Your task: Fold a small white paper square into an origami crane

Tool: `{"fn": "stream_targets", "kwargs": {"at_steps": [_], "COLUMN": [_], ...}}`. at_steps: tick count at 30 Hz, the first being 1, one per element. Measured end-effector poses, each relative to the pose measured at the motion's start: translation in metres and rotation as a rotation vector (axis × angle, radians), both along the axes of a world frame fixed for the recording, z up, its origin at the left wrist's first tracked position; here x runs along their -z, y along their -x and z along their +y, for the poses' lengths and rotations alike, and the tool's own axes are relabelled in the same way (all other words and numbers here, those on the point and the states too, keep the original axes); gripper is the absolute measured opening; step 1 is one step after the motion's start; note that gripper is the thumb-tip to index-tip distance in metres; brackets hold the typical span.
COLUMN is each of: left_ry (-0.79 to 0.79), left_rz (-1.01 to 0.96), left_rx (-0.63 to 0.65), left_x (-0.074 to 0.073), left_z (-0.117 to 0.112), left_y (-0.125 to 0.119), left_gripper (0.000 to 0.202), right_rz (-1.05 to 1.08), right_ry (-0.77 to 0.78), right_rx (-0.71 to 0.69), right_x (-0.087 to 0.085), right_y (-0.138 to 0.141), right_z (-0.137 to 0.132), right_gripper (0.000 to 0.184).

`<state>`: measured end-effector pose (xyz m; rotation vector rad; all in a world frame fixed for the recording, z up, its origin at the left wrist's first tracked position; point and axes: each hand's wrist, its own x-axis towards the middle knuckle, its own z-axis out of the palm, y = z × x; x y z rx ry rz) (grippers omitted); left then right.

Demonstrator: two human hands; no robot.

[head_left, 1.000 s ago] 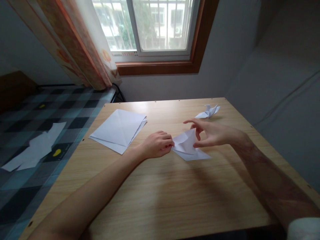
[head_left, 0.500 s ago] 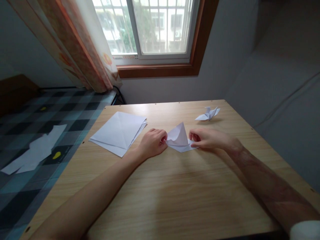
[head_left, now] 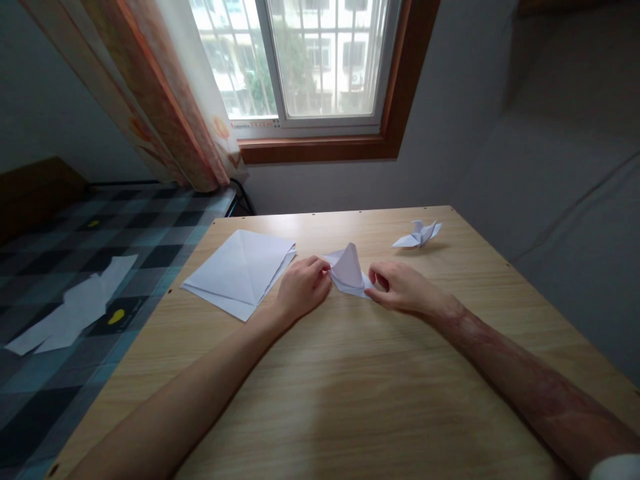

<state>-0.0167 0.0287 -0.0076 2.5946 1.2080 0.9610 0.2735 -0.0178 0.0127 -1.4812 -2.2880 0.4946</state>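
Between my hands, a small sheet of white paper (head_left: pixel 349 268) is partly folded, with one flap standing up in a peak above the table. My left hand (head_left: pixel 305 283) pinches its left corner between thumb and fingers. At the opposite side, my right hand (head_left: pixel 400 285) has its thumb and curled forefinger closed on the right corner. Behind the right hand rests a finished paper crane (head_left: pixel 419 235), wings spread. To the left of my left hand lies a stack of white paper squares (head_left: pixel 243 270) with diagonal creases.
The wooden table (head_left: pixel 320 387) has its far edge below a barred window (head_left: pixel 325 60). At left stands a bed with a checked sheet (head_left: pixel 45 280), where white paper strips (head_left: pixel 75 307) lie. A curtain (head_left: pixel 170 93) hangs beside the window.
The raised flap has sunk lower and leans more to the left. My right hand has moved left, closer to my left hand. The view has tilted slightly upward.
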Motion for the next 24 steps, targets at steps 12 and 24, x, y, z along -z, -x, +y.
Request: {"fn": "stream_targets", "kwargs": {"at_steps": [12,24], "left_ry": [0.025,-0.045], "left_rz": [0.025,0.058], "left_rx": [0.277,0.326], "left_x": [-0.004,0.003], "left_z": [-0.004,0.004], "left_y": [0.000,0.000], "left_gripper": [0.025,0.021], "right_rz": [0.170,0.265], "right_ry": [-0.143,-0.186], "right_rx": [-0.258,-0.299], "right_x": [0.032,0.035], "right_y": [0.001,0.012], "right_z": [0.014,0.009], "right_gripper": [0.037,0.034]}}
